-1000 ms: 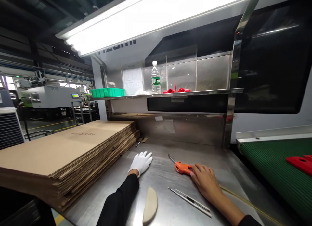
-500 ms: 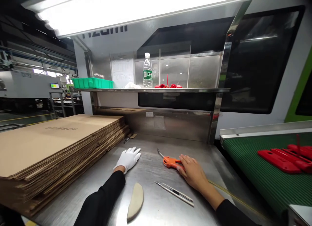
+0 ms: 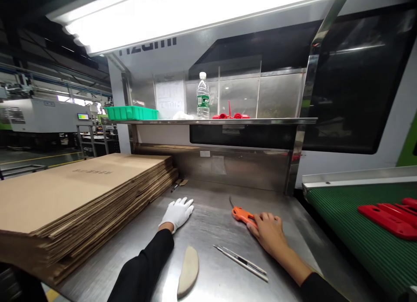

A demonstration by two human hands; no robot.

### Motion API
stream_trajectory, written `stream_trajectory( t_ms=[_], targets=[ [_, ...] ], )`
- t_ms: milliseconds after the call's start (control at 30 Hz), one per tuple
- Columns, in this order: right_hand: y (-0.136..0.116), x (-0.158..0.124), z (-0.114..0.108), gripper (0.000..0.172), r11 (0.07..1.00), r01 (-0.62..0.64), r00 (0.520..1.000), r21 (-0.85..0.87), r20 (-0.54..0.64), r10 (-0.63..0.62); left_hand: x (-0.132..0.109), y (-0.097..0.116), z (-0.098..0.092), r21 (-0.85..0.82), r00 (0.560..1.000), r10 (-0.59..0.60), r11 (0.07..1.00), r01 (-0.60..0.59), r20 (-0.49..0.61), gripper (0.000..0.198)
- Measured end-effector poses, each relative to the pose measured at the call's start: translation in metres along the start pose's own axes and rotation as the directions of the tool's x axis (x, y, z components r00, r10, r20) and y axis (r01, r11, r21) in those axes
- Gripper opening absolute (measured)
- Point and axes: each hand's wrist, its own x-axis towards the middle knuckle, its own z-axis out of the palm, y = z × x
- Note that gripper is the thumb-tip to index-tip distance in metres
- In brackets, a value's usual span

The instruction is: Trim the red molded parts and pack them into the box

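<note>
My left hand (image 3: 177, 213), in a white glove, lies flat on the metal table (image 3: 208, 232) with its fingers spread and nothing in it. My bare right hand (image 3: 269, 232) is closed round the rear end of an orange air blow gun (image 3: 243, 215), whose thin bent nozzle points away from me. Between my forearms lie a pale, curved, blade-shaped piece (image 3: 188, 271) and a slim silver cutter-like tool (image 3: 241, 263); its exact kind is unclear. Part of the blow gun's handle is hidden under my fingers.
A tall stack of flat cardboard (image 3: 107, 180) stands at the left. Above the table's back, a shelf (image 3: 182, 121) holds a green bin (image 3: 133, 113), a water bottle (image 3: 203, 98) and red parts (image 3: 230, 116). Right, a green conveyor (image 3: 342, 219) carries red pieces (image 3: 389, 219).
The blow gun and my right hand have shifted a little to the right across the table. My left hand stays in place. The whole view has turned slightly left.
</note>
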Motion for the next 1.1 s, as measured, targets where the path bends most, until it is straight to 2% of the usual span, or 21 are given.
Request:
stream_trajectory(
  t_ms=[133,367,533,700,867,1100],
  targets=[
    [0.001,0.001,-0.003,0.04,0.991,-0.107,0.994,-0.077,0.011,0.108,0.001,0.0,0.001,0.003,1.0,-0.006,1.0,0.005,0.005,0.049],
    [-0.005,-0.002,-0.012,0.039,0.979,-0.162,0.986,-0.125,0.01,0.164,0.001,-0.002,0.002,-0.016,1.0,-0.013,1.0,0.013,0.001,0.049],
    [-0.003,-0.002,-0.014,0.039,0.963,-0.22,0.976,-0.154,-0.033,0.217,0.002,-0.002,0.0,-0.041,1.0,-0.023,0.999,0.023,0.002,0.05],
    [0.015,0.002,-0.013,0.04,0.923,-0.35,0.937,-0.16,-0.064,0.344,0.005,-0.004,-0.002,-0.036,0.999,-0.038,0.999,0.039,0.027,0.052],
    [0.041,0.004,-0.012,0.041,0.859,-0.485,0.875,-0.164,-0.094,0.476,0.011,-0.008,0.0,-0.01,0.998,-0.03,0.999,0.03,0.046,0.054],
    [0.079,-0.001,-0.011,0.04,0.785,-0.597,0.803,-0.166,-0.108,0.587,0.019,-0.013,0.006,-0.056,0.999,-0.013,0.998,0.015,0.032,0.062]
  ],
)
